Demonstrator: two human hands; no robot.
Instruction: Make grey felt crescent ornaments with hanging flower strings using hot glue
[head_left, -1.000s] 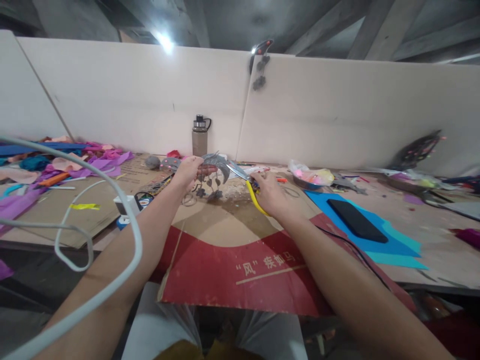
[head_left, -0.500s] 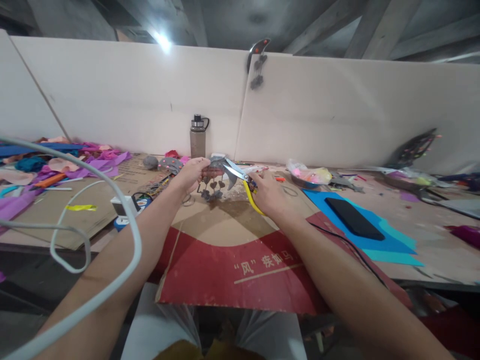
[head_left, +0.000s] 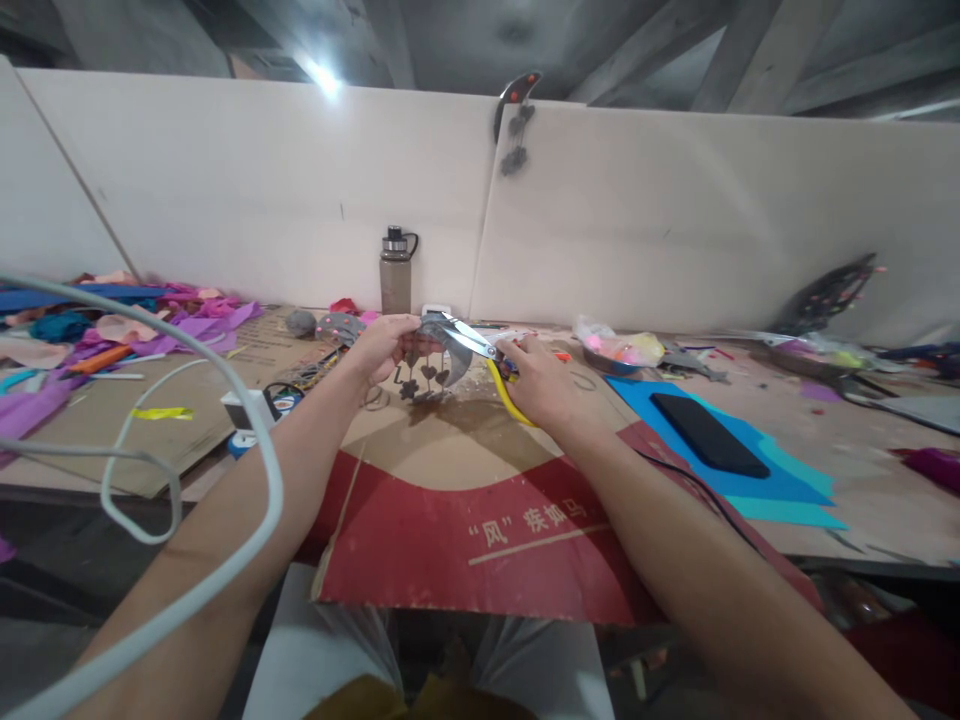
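Between the fingers of my left hand [head_left: 388, 345] is a grey crescent-shaped ornament [head_left: 457, 362]. Small grey hearts and flower shapes [head_left: 429, 373] dangle from it on strings. My right hand [head_left: 536, 375] is wrapped round the yellow handles of a pair of scissors [head_left: 476, 340]. Their blades point left and lie at the upper edge of the crescent, nearly together. Whether they bite into it I cannot tell. Below both hands lies a red and tan cardboard sheet [head_left: 480, 560] with white characters.
A grey bottle [head_left: 395, 275] stands by the white partition. Blue sheets under a black phone [head_left: 709, 433] lie at right, near a bowl with a plastic bag [head_left: 619, 350]. Coloured scraps [head_left: 150, 320] pile at left. A white cable [head_left: 274, 480] loops across my left forearm.
The scissor blades have drawn together from a wider spread at the crescent's edge. The crescent has turned slightly, and my left hand has barely moved.
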